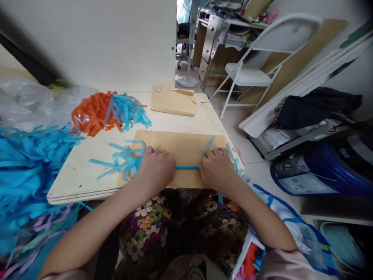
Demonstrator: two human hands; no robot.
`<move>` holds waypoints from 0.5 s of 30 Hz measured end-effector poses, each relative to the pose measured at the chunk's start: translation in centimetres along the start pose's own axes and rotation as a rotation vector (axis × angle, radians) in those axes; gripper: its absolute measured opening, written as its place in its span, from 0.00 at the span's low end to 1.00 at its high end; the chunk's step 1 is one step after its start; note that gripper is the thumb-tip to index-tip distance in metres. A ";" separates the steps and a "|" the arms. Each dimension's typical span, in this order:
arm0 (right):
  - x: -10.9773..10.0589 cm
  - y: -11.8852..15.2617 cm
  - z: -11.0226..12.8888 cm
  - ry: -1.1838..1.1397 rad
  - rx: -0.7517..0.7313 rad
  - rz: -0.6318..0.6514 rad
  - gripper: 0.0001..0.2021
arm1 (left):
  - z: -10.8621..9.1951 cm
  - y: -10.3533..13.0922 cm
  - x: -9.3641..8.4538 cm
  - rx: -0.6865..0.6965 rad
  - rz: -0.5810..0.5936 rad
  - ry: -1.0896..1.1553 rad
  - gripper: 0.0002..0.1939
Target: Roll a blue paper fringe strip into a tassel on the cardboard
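blue strip [187, 167] taut between left hand [156, 168] and right hand [216, 168]

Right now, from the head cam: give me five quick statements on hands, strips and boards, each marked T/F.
1. Both hands grip one blue strip stretched between them. True.
2. The left hand rests on bare floor. False: it lies on the brown cardboard sheet on the wooden board.
3. The orange strip pile sits beyond the left hand, at the far left of the board. True.
4. The right hand holds scissors. False: no scissors show; it holds the blue strip.
5. The white folding chair stands on the board. False: it stands on the floor beyond the board, to the right.
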State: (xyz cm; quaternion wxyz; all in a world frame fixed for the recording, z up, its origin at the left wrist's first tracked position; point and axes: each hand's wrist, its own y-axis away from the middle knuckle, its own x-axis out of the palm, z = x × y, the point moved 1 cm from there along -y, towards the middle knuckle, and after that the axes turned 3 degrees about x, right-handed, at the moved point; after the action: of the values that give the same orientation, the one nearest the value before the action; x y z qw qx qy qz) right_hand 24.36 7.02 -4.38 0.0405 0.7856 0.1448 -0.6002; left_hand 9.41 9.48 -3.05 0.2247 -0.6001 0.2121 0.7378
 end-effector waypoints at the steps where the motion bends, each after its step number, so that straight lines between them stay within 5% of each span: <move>1: -0.1 -0.2 0.0 0.001 -0.013 0.010 0.11 | 0.1 -0.2 -0.1 0.005 0.018 0.001 0.16; 7: -1.6 -1.6 1.0 0.032 -0.077 0.072 0.10 | 0.4 -1.4 -0.5 0.053 0.057 -0.025 0.10; 15: -1.0 0.6 2.6 0.134 -0.198 -0.171 0.10 | -2.0 0.8 0.5 0.127 -0.190 0.008 0.10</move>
State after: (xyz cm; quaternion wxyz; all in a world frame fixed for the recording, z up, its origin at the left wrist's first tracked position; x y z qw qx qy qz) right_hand 21.86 5.66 -4.22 0.0569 0.8010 0.2720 -0.5303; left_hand 10.42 7.72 -3.84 0.3303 -0.6052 0.2016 0.6957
